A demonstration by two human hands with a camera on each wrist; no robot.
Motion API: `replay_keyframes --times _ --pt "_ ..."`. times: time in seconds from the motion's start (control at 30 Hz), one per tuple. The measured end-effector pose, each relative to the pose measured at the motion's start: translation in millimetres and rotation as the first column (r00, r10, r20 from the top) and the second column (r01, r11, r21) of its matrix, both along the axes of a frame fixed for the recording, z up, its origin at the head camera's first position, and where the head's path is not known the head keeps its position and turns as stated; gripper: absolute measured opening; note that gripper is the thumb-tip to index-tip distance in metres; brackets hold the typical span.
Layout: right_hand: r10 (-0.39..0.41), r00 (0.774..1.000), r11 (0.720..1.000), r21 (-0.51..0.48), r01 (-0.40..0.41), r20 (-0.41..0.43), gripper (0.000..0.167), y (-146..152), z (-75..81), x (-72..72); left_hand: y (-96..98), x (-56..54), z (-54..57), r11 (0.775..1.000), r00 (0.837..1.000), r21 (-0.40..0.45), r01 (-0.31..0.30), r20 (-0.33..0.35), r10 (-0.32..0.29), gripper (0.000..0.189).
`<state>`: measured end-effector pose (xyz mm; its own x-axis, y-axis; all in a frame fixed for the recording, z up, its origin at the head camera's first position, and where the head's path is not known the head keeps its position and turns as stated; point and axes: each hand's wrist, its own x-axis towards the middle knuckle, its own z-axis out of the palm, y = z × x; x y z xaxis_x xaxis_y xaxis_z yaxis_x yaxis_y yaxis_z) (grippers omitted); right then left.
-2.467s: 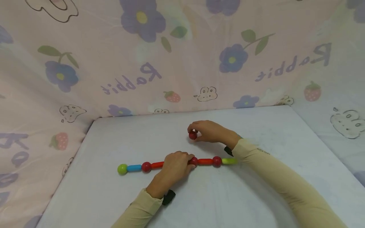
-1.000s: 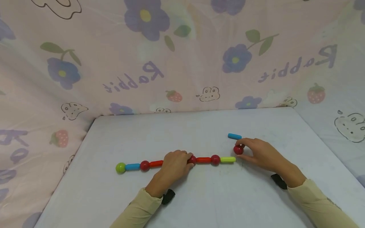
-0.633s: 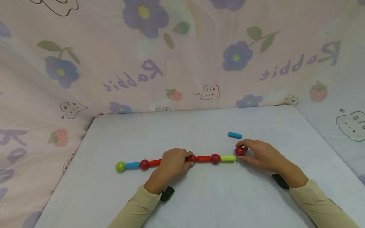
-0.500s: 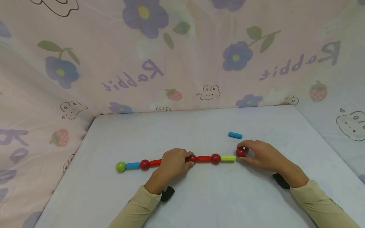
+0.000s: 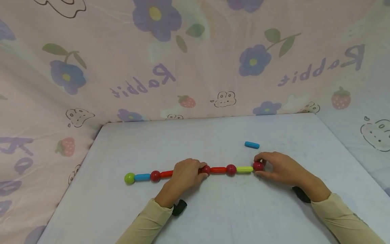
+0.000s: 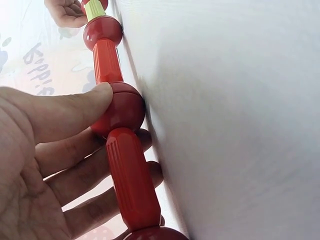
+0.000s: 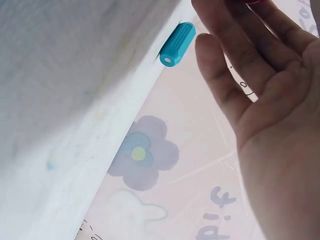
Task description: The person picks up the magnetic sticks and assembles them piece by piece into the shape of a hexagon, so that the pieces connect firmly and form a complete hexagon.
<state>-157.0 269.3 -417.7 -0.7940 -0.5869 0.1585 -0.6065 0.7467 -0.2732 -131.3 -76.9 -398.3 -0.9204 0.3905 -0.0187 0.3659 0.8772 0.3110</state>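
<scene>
My left hand (image 5: 185, 175) is closed round a red ball (image 5: 206, 169) near the middle of the chain (image 5: 218, 170); my right hand (image 5: 279, 168) pinches another red ball (image 5: 258, 165) at the yellow-green stick (image 5: 244, 169), its right tip. Farther right lies a blue stick (image 5: 252, 145).
</scene>
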Motion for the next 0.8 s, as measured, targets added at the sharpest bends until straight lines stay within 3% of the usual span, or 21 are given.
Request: replay_keyframes --times 0.8 --pt "-0.001 0.999 0.999 0.040 -0.002 0.055 0.038 -3.8 3.9 1.2 -0.4 1.3 1.9 1.000 1.000 -0.019 0.000 0.003 0.000 0.036"
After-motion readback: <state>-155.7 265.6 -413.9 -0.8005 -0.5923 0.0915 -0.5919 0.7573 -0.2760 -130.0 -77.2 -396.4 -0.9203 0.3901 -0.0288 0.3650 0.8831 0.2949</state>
